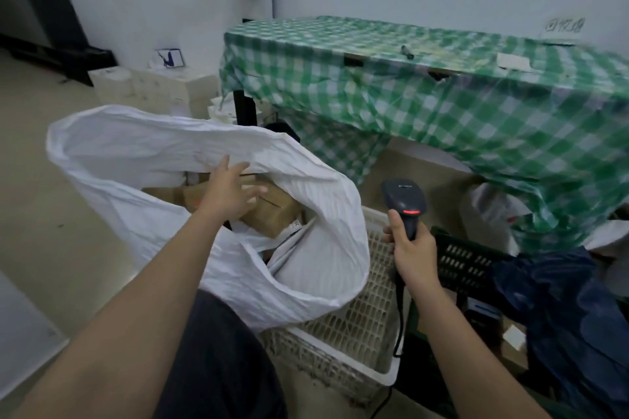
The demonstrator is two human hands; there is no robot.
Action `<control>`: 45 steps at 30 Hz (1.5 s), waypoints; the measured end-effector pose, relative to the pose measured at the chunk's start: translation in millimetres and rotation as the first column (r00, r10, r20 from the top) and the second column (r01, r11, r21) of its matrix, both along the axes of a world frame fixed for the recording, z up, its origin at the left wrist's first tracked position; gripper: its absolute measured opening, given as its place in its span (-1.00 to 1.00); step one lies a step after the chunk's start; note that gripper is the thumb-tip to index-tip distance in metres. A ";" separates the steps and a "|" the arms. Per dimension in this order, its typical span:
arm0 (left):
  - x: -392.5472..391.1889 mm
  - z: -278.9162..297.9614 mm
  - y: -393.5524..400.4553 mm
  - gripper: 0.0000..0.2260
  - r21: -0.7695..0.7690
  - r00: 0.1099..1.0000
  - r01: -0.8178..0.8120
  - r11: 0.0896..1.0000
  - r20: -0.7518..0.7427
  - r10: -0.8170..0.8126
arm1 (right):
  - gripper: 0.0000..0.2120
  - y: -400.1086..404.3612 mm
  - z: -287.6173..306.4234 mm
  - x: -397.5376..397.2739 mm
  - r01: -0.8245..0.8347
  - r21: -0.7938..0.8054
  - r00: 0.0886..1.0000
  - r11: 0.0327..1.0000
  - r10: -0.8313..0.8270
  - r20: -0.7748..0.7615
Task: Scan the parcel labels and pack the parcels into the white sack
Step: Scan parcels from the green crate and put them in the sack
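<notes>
The right hand (pixel 410 248) is nearest to the camera and grips the handle of a dark barcode scanner (pixel 405 202), fingers curled round it; the scanner head rises above the fist and a red light shows on it. Its cable hangs down below this hand. Under and between the two forearms sits a white plastic crate (pixel 357 326) with a slotted wall, and just to the right of the right hand there is a black crate (pixel 466 262) and a dark blue cloth (pixel 561 309).

The left hand (pixel 229 192) is farther out, over the open mouth of the white sack (pixel 163 153). Its fingers are spread and relaxed, and it holds nothing. Directly under and beyond this hand, inside the sack, lie brown cardboard parcels (pixel 272 211); whether the fingers touch them is not clear. A grey mailer bag (pixel 306 258) lies in the sack nearer to the person, between the two hands.

Beyond the right hand stands a table with a green checked cloth (pixel 425 88). Beyond the left hand, by the wall, are white boxes (pixel 146 85).
</notes>
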State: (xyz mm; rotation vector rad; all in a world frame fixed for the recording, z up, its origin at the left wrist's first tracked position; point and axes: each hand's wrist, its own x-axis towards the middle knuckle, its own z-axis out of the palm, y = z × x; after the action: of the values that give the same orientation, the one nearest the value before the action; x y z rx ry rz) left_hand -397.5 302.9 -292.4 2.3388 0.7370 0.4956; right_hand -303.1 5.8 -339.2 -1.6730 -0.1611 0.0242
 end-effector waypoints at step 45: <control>295.7 -345.9 -544.4 0.02 -0.437 0.574 0.349 0.829 -0.600 -0.558 | -0.38 -372.5 -226.7 155.4 0.394 -0.413 0.731 0.821 -0.552 -0.401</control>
State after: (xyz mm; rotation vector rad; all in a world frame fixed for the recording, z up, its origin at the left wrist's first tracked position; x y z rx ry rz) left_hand -101.8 -241.5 -638.3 2.2897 0.4203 -0.7659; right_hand -147.7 -366.8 -565.9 -1.9106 0.7218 0.1008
